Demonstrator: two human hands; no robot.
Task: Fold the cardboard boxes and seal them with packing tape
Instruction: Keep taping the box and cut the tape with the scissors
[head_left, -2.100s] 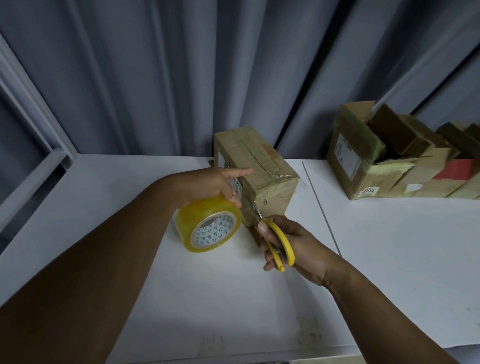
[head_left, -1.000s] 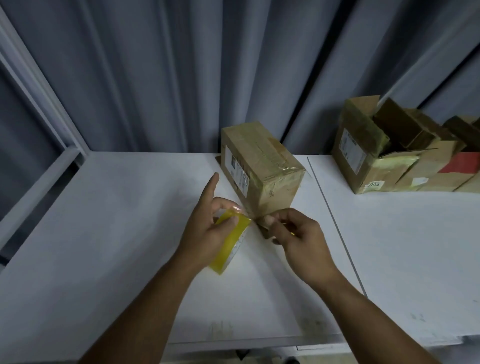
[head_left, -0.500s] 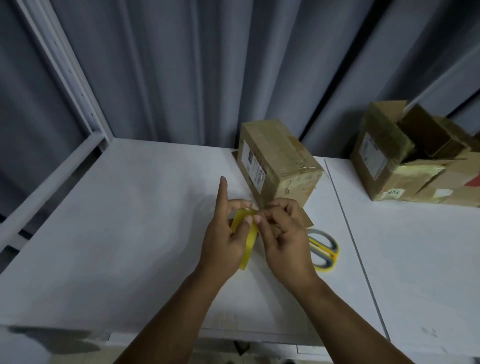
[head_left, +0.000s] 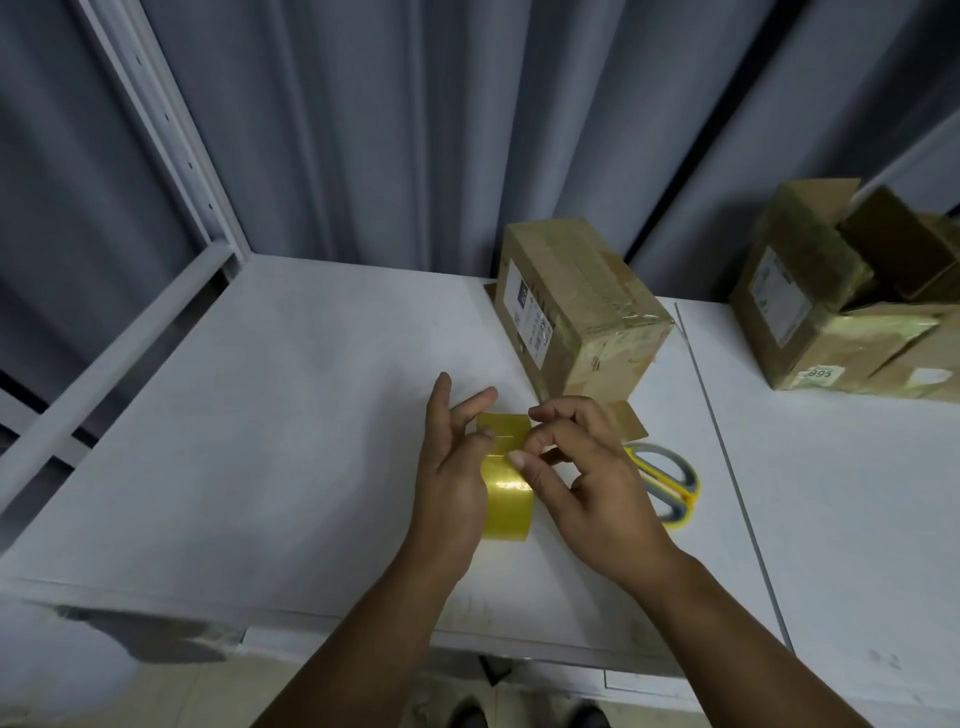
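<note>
A yellow roll of packing tape (head_left: 508, 491) stands on edge just above the white table (head_left: 270, 415). My left hand (head_left: 453, 467) holds the roll from its left side, index finger stretched out, thumb on the roll's top. My right hand (head_left: 587, 478) touches the roll's top surface with its thumb and fingertips, picking at the tape. Behind the hands stands a closed, taped cardboard box (head_left: 576, 306) with a white label on its left face.
Yellow-handled scissors (head_left: 670, 478) lie on the table right of my right hand. A pile of open, crumpled cardboard boxes (head_left: 852, 301) sits at the far right. Grey curtains hang behind; a white metal frame (head_left: 156, 135) runs along the left.
The scissors left my right hand and now lie on the table. Both hands came together on the tape roll, which turned on edge. The view shifted left and down.
</note>
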